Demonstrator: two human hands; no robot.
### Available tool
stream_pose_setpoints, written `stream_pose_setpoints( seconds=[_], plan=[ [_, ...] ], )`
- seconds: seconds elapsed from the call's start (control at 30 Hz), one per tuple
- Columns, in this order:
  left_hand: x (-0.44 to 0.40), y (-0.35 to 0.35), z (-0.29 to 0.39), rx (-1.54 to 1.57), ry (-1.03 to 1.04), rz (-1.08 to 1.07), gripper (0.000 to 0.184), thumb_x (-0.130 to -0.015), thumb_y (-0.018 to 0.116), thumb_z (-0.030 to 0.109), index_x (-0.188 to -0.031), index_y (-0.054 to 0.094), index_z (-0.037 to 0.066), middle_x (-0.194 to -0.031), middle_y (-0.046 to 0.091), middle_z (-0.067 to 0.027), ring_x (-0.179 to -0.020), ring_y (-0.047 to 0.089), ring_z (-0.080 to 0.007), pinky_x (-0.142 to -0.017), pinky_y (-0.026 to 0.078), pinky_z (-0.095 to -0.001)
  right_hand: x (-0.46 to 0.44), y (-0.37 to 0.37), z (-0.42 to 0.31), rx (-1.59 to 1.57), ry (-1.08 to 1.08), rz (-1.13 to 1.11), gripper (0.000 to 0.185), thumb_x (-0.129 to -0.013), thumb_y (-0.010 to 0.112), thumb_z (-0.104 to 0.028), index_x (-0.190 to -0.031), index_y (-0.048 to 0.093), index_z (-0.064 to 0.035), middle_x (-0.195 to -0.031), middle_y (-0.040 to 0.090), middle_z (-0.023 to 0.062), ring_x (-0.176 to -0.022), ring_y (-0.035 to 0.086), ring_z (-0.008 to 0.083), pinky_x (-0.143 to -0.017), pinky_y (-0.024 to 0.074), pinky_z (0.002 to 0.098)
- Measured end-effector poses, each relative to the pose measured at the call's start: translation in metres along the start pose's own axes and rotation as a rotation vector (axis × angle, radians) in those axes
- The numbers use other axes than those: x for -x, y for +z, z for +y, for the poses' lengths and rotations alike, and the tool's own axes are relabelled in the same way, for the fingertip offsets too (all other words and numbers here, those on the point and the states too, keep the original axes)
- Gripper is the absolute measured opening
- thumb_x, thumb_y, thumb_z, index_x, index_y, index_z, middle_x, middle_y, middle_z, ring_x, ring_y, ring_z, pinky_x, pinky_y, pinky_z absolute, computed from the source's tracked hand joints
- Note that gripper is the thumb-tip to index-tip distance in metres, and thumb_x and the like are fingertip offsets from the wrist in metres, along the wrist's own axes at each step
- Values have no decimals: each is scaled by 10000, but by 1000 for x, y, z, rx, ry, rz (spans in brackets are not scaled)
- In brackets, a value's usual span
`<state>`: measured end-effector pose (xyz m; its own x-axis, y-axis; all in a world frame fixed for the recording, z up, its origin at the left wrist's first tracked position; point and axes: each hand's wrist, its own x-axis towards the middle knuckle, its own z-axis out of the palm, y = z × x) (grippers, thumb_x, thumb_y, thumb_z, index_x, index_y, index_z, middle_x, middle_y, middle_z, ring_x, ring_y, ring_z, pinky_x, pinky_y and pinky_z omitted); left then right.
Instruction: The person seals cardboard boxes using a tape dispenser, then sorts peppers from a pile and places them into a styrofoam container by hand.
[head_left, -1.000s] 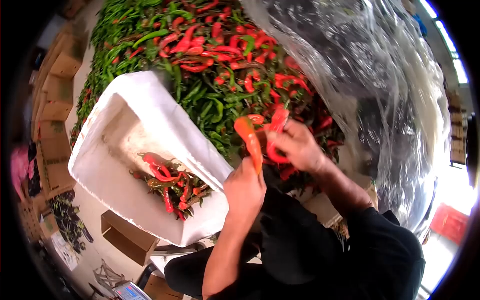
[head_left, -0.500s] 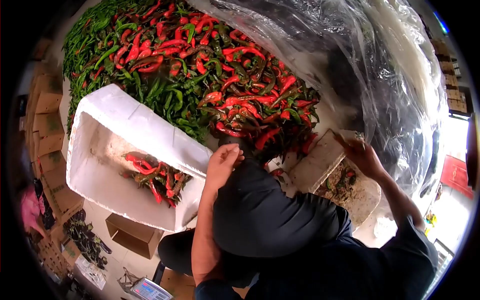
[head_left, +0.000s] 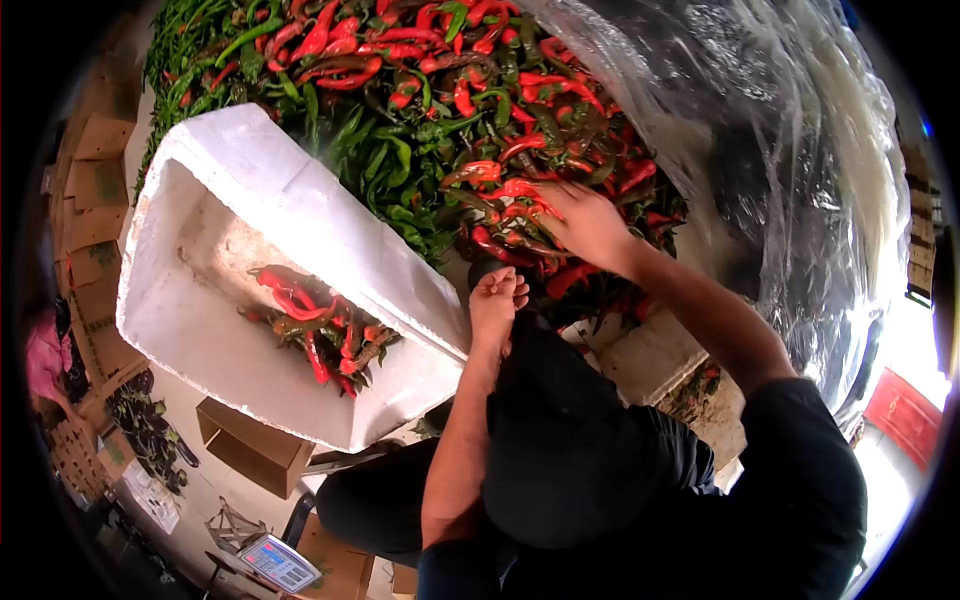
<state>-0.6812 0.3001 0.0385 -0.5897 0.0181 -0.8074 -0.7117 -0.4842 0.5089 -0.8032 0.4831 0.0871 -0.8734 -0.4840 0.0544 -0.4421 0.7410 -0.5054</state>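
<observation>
My right hand (head_left: 590, 228) lies on the near part of a big pile of red and green peppers (head_left: 400, 130), its fingertips over red ones; whether it grips any is hidden. Above my knee, beside the corner of a white foam box (head_left: 300, 190), is my left hand (head_left: 497, 300) with its fingers curled together. Anything inside those fingers is too small to make out. Several red and dark peppers (head_left: 322, 330) lie in the tilted foam box.
Clear plastic sheeting (head_left: 740, 130) covers the pile's right side. A second foam box (head_left: 655, 355) with scraps stands right of my knee. Lower left are an open cardboard box (head_left: 255, 445) and a scale display (head_left: 280, 562). Cartons (head_left: 98, 180) line the left edge.
Earlier both hands held peppers. Half a second ago my right hand was over the scrap box at the right; now it is on the pile. My left hand stays near my knee, fingers curled.
</observation>
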Motion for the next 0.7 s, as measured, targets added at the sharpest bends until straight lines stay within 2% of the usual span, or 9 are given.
stream_pose_setpoints(
  seconds=[0.07,0.1,0.17,0.27,0.37,0.5,0.53,0.63,0.7],
  plan=[
    [-5,-3,-8,42,0,53,230,-996,616,152,-1161,624,-8,-1028,683,-89,-873,665,-160,-758,539,-278,-65,43,5,105,-87,-11,393,-851,708,-167,-1197,589,-22,-1091,666,154,-1064,614,342,-935,504,429],
    [-4,-4,-11,54,18,39,215,-994,613,142,-1149,620,-7,-1019,680,-86,-863,663,-154,-749,533,-269,-89,59,6,127,-52,-107,483,-850,713,-185,-1274,559,-12,-1126,654,174,-1124,585,346,-985,470,426],
    [-10,-5,-22,41,-3,54,210,-996,608,137,-1155,617,0,-1019,676,-80,-860,660,-146,-742,526,-261,-119,90,13,239,-123,-134,446,-833,734,-184,-1230,603,-30,-1066,644,148,-1115,558,337,-1004,441,416],
    [-12,2,-23,57,35,35,260,-982,659,193,-1162,642,7,-1019,694,-86,-864,677,-166,-754,537,-285,-131,87,10,247,-51,-329,331,-810,740,-198,-1087,659,-35,-1102,633,126,-1111,533,323,-982,420,447],
    [-19,8,-22,87,33,19,268,-987,657,198,-1169,639,1,-1014,697,-85,-862,677,-161,-755,534,-280,-113,83,13,29,-86,-157,239,-785,757,-159,-975,654,-56,-927,587,99,-969,538,304,-925,437,417],
    [-16,13,-11,65,-16,-9,199,-1000,611,109,-1172,628,9,-1018,685,-57,-854,656,-125,-757,517,-253,-86,49,-2,-88,-46,18,213,-743,759,-96,-895,621,-38,-906,574,105,-890,560,306,-776,489,396],
    [-15,14,-11,61,-30,-6,197,-1001,618,114,-1168,631,10,-1007,687,-55,-847,657,-121,-752,520,-252,-79,39,-7,-130,-14,10,191,-789,722,-138,-908,610,-40,-936,567,128,-927,566,340,-808,498,421],
    [-16,11,-12,48,-26,-8,203,-1014,608,151,-1160,635,13,-1004,688,-57,-842,659,-122,-742,522,-245,-49,0,-18,-70,19,-9,198,-783,725,-136,-909,605,-42,-930,565,128,-869,587,341,-750,508,428],
    [-16,6,-16,56,12,5,217,-1011,606,158,-1167,635,9,-997,691,-70,-841,665,-140,-739,533,-260,-1,-38,-24,-67,73,-26,239,-790,793,-142,-915,612,-50,-884,563,129,-814,602,322,-698,495,404]
  ],
)
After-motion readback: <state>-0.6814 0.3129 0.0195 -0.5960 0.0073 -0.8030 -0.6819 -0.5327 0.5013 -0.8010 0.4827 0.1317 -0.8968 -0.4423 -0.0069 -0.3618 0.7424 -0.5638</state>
